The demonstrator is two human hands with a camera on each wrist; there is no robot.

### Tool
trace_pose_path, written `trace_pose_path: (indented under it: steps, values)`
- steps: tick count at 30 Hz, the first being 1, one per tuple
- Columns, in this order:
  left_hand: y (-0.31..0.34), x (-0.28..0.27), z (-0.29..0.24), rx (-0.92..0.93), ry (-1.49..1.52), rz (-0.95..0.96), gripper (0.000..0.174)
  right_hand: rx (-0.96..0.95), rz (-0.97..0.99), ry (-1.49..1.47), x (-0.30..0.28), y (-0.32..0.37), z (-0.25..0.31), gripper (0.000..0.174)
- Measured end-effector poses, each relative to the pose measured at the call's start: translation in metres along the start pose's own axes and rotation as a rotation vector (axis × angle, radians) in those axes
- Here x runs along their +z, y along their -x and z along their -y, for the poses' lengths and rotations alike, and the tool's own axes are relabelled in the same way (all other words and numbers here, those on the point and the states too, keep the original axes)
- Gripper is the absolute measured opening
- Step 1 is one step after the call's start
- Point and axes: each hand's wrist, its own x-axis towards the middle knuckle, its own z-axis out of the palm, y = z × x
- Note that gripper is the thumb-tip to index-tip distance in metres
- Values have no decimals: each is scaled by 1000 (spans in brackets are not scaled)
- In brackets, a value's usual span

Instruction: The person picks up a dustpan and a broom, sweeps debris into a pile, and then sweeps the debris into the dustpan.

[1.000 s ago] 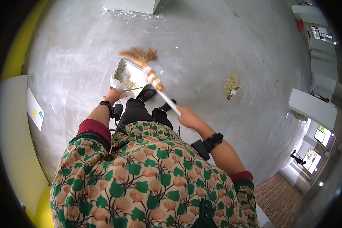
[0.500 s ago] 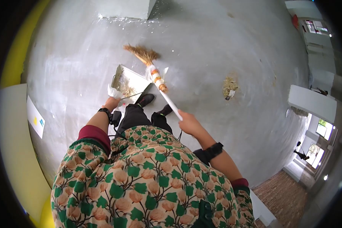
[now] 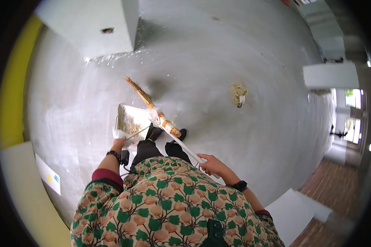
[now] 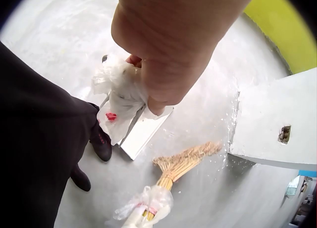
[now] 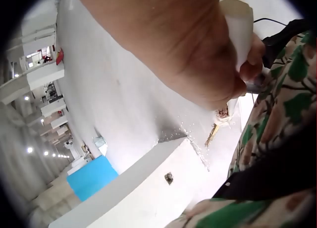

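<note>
Our right hand (image 3: pixel 213 165) is curled firmly round the white handle (image 3: pixel 185 149) of the broom (image 3: pixel 167 123), which slants up past the dustpan (image 3: pixel 137 114). Our left hand (image 3: pixel 118 144) is closed too, seemingly on the dustpan's grip, with a crumpled plastic bag (image 3: pixel 118 134) bunched at it; the wrist hides some of those fingers. The pan sits in front of our shoes (image 3: pixel 153 132), dry straw bits (image 3: pixel 132 128) lying in it. Further out to our right lies a loose straw heap (image 3: pixel 238 91) with a pale scrap on it, and ahead white specks (image 3: pixel 111 59) edge the foot of the pale block (image 3: pixel 82 29).

We look to be mid-sweep, between strokes: the bristles seem lifted, their shadow falling apart from them. Next calls for setting them flat beyond the litter and drawing it into the pan, the pan's mouth kept tight to the floor; that heap would need us to carry both tools over.

And what's changed? Half a second back the bristles fanned wide; now they show as a narrow bundle. The view has swung too, bringing more of the block in, while the heap lies unswept and both grips hold as they were.
</note>
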Motion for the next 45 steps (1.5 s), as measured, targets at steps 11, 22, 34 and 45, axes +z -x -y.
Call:
trace_pose_path:
  steps: [11,22,34,45]
  values:
    - [10,-39,-46,40,196,-68,59,-68,-464,-30,-2,16,-68,40]
    - [36,-63,-40,499,-68,-86,26,-9,-627,58,4,-7,-209,43]
    - [73,-70,-30,394,-106,-370,25,50,-435,325,-22,-50,-265,19]
    - [152,-84,-99,-32,144,-491,26,-96,-613,450,-114,-146,-256,20]
